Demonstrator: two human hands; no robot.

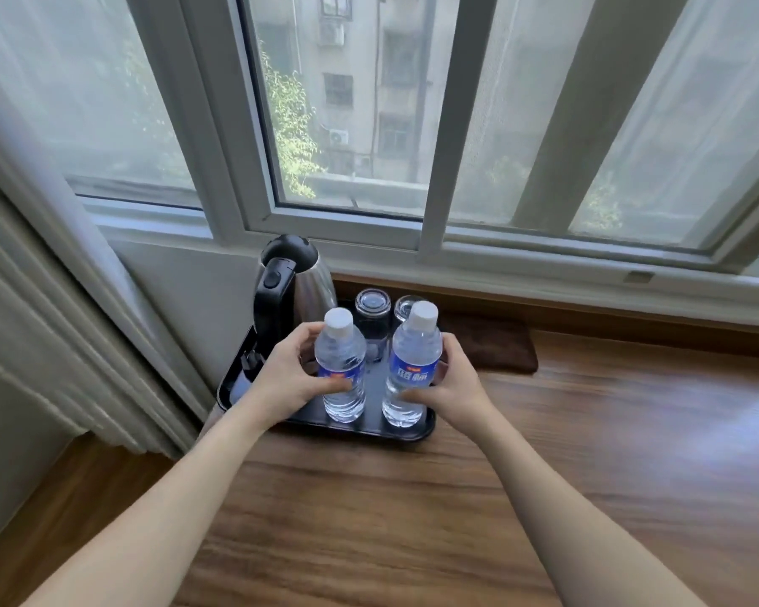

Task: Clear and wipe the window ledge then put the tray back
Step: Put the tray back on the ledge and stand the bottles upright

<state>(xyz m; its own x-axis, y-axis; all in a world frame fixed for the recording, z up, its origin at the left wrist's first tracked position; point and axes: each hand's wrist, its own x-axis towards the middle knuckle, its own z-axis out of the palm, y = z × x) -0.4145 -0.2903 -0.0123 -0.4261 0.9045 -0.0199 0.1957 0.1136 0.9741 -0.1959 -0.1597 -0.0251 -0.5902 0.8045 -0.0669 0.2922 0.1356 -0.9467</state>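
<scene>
Near the centre of the frame, the left hand (288,378) and right hand (450,378) are each curling fingers round a water bottle (340,365) and second bottle (410,365) standing on the black tray (417,431); clearing the window ledge (610,431) appears underway, and lifting both straight up likely follows.

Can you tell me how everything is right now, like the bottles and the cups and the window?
Left bottle: upright on tray, capped, gripped by left hand.
Right bottle: upright on tray, capped, gripped by right hand.
Kettle: upright, lid closed, at tray's back left.
Two glasses: upside down on tray, behind the bottles.
Tray: on the wooden ledge, loaded.
Brown cloth: lying flat on the ledge beside the tray.
Window: cannot tell if shut.
</scene>
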